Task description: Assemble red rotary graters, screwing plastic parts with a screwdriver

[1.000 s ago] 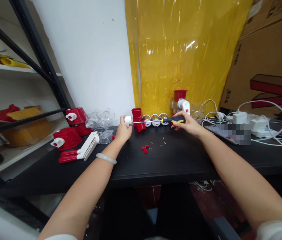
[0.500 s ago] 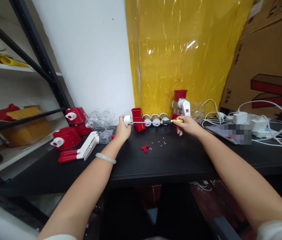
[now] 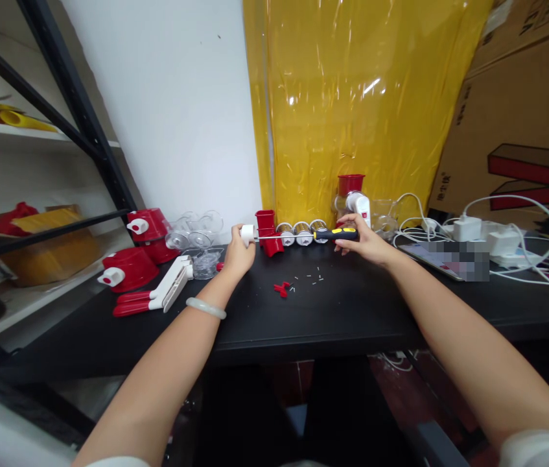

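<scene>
My left hand (image 3: pixel 240 253) is closed around a small round white plastic part (image 3: pixel 247 233) above the table. A screwdriver (image 3: pixel 335 234) with a black-and-yellow handle lies level, its long shaft pointing left and its tip against the white part. Fingers and thumb of my right hand (image 3: pixel 364 243) grip the handle's right end. Below on the black table lie a small red plastic piece (image 3: pixel 281 290) and several small screws (image 3: pixel 310 276). Behind the shaft stand a red plastic feed tube (image 3: pixel 265 224) and several metal grater drums (image 3: pixel 303 233) with white ends.
To the left are red bases with white knobs (image 3: pixel 115 277), a white-and-red handle part (image 3: pixel 172 284) and clear plastic parts (image 3: pixel 201 230). An assembled red-and-white grater (image 3: pixel 352 194) stands at the back. A phone or tablet (image 3: pixel 442 258), white chargers and cables (image 3: pixel 468 228) occupy the right.
My right hand has shifted its grip on the screwdriver handle, fingers now raised around its end with more of the handle showing. The left hand has stayed put.
</scene>
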Available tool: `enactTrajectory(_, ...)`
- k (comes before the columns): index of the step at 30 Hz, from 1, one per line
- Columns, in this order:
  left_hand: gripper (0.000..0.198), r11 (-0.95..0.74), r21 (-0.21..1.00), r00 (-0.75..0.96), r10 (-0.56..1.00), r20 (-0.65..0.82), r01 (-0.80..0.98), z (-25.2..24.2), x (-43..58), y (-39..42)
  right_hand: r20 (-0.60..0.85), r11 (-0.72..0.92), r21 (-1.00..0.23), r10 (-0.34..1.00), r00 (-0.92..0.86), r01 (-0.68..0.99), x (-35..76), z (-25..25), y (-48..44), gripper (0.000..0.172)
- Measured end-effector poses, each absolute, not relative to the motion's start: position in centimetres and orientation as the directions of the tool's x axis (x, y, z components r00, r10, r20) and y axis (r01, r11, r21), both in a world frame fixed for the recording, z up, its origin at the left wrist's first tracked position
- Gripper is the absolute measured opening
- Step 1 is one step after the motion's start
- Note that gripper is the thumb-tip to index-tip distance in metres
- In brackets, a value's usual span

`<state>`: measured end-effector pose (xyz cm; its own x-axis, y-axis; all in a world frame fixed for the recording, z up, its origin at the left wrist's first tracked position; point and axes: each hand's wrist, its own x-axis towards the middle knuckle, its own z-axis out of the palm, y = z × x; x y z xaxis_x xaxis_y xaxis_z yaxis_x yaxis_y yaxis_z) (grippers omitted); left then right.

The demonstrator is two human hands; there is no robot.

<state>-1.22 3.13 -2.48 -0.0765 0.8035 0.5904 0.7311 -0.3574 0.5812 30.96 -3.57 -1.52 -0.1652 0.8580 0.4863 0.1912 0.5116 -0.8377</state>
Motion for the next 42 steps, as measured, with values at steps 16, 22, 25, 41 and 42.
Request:
enactTrajectory(16,0.045,-0.36,0.58,-0.078,0.8,0.595,0.731,-2.39,-1.24,3.03,0.369,0.4,-0.858,0.916,-0.157,0.323,31.04,-1.37,-3.53,0.049)
enactTrajectory(22,0.045,-0.35,0.567,-0.069,0.806,0.588,0.746,-2.37,-1.11,2.93,0.377,0.4,-0.86,0.916,-0.135,0.317,30.91,-1.81,-3.06,0.044)
enactTrajectory(25,0.046,-0.346,0.563,-0.07,0.805,0.589,0.75,-2.39,-1.12,2.96,0.448,0.466,-0.855,0.885,-0.127,0.229,30.75,-1.77,-3.26,0.051)
enactTrajectory(41,0.046,-0.355,0.581,-0.08,0.803,0.591,0.732,-2.28,-1.27,2.94,0.401,0.421,-0.87,0.907,-0.13,0.256,31.01,-1.44,-3.34,0.045)
enactTrajectory(42,0.046,-0.354,0.582,-0.08,0.804,0.589,0.732,-2.26,-1.27,2.92,0.39,0.411,-0.874,0.911,-0.133,0.257,30.99,-1.44,-3.4,0.044)
